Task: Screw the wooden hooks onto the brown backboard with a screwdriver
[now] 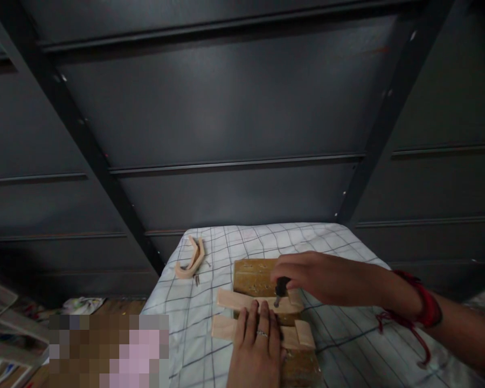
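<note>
My left hand (256, 347) lies flat with its fingers stretched over two pale wooden strips, pressing them against a brown wooden board (253, 276). The upper strip (228, 298) and the lower strip (223, 327) lie crosswise on the board, each with a short wooden piece at its right end. My right hand (305, 272) is closed around the black handle of a screwdriver (282, 286). The screwdriver's tip points down at the upper strip, just beyond my left fingertips. A screw under the tip is too small to make out.
Bent pale wooden pieces (201, 253) lie at the left of the checked cloth (218, 250), with a few small screws (197, 279) beside them. A dark metal panel wall (234, 108) rises behind the cloth-covered surface. White metal bars (8, 345) stand at the lower left.
</note>
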The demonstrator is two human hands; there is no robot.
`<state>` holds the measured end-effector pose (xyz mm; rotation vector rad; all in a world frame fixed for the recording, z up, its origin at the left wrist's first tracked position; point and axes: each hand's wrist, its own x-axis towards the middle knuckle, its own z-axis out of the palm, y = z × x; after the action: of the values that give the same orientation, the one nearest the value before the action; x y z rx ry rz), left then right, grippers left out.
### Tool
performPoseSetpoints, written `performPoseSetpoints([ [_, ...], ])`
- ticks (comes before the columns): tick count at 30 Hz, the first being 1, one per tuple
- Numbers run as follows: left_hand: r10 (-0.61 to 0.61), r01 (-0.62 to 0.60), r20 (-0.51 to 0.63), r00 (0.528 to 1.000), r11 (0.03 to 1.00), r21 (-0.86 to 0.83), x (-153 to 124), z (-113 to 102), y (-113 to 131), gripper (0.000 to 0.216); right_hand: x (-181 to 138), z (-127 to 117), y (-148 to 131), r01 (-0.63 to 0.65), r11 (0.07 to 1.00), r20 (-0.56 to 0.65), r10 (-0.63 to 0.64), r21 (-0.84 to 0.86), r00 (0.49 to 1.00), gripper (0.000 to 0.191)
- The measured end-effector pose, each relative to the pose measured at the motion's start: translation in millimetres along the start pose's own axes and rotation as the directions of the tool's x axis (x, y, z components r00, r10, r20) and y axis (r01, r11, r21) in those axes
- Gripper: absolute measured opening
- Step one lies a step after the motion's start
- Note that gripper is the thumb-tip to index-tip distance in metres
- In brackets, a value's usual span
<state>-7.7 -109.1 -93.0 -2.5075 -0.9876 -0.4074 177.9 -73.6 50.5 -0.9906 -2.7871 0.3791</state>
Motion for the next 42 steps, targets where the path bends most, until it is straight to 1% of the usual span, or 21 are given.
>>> performPoseSetpoints([
  [6,0.003,-0.003,-0.033,0.999,1.000,0.000,3,-3,2,0.039,-1,-1,4,0.055,0.998,0.068,-0.056,0.023,0.996,0.021],
  [9,-0.011,0.010,-0.011,1.000,1.000,-0.019,4,-4,4,0.039,4,-5,5,0.095,0.994,0.100,-0.101,0.062,0.990,0.021],
  [12,-0.029,0.030,0.023,0.999,0.999,-0.044,3,-5,5,0.039,9,-8,5,0.125,0.982,0.112,-0.142,0.139,0.984,0.022],
  [13,-0.036,0.037,0.032,0.999,0.998,-0.049,2,-5,6,0.039,11,-8,5,0.108,0.982,0.110,-0.126,0.152,0.986,0.021],
  [14,-0.040,0.042,0.035,0.999,0.998,-0.052,2,-4,7,0.039,13,-8,4,0.066,0.987,0.097,-0.081,0.150,0.992,0.019],
  [16,-0.046,0.048,0.024,0.999,0.997,-0.053,1,-1,8,0.040,14,-5,2,-0.067,0.992,0.041,0.063,0.104,0.997,0.013],
  [17,-0.057,0.058,0.005,0.998,0.997,-0.049,0,0,9,0.041,14,-4,-1,-0.132,0.988,0.016,0.131,0.077,0.991,0.012],
  [18,-0.074,0.073,-0.023,0.997,0.996,-0.042,0,2,9,0.041,13,-3,-3,-0.171,0.984,0.006,0.171,0.059,0.985,0.011],
  [19,-0.085,0.084,-0.052,0.995,0.996,-0.033,-1,3,9,0.040,12,-2,-5,-0.177,0.983,0.018,0.177,0.052,0.984,0.009],
  [20,-0.087,0.085,-0.080,0.993,0.996,-0.020,-1,4,9,0.040,11,-2,-7,-0.156,0.986,0.047,0.154,0.055,0.987,0.008],
  [23,-0.042,0.046,-0.119,0.992,0.998,0.029,-1,2,8,0.037,8,-4,-10,-0.087,0.994,0.104,0.079,0.073,0.991,0.008],
  [26,-0.026,0.033,-0.124,0.992,0.998,0.052,-1,1,5,0.034,10,-7,-8,-0.113,0.992,0.103,0.106,0.059,0.989,0.009],
  [28,-0.023,0.032,-0.142,0.990,0.997,0.065,-1,2,4,0.033,14,-8,-5,-0.118,0.992,0.077,0.115,0.046,0.990,0.008],
  [30,-0.011,0.025,-0.157,0.987,0.996,0.086,-2,5,4,0.033,18,-4,-3,-0.130,0.991,0.011,0.130,0.004,0.991,0.007],
  [32,-0.006,0.021,-0.149,0.989,0.995,0.099,-2,7,4,0.034,21,4,-4,-0.169,0.983,-0.068,0.164,-0.074,0.984,0.006],
  [34,-0.009,0.022,-0.126,0.992,0.995,0.097,-2,7,5,0.035,22,13,-6,-0.214,0.962,-0.123,0.194,-0.172,0.973,0.008],
  [36,-0.020,0.031,-0.111,0.994,0.995,0.094,-1,5,5,0.036,23,22,-9,-0.257,0.923,-0.183,0.211,-0.288,0.960,0.012],
  [39,-0.025,0.035,-0.112,0.993,0.996,0.085,-1,2,7,0.034,25,30,-12,-0.370,0.829,-0.292,0.263,-0.420,0.920,0.021],
  [41,-0.028,0.037,-0.122,0.992,0.996,0.077,0,1,7,0.034,26,31,-11,-0.434,0.798,-0.322,0.316,-0.419,0.892,0.023],
  [42,-0.028,0.038,-0.127,0.992,0.996,0.075,0,1,7,0.034,27,30,-10,-0.425,0.818,-0.308,0.320,-0.387,0.896,0.020],
])
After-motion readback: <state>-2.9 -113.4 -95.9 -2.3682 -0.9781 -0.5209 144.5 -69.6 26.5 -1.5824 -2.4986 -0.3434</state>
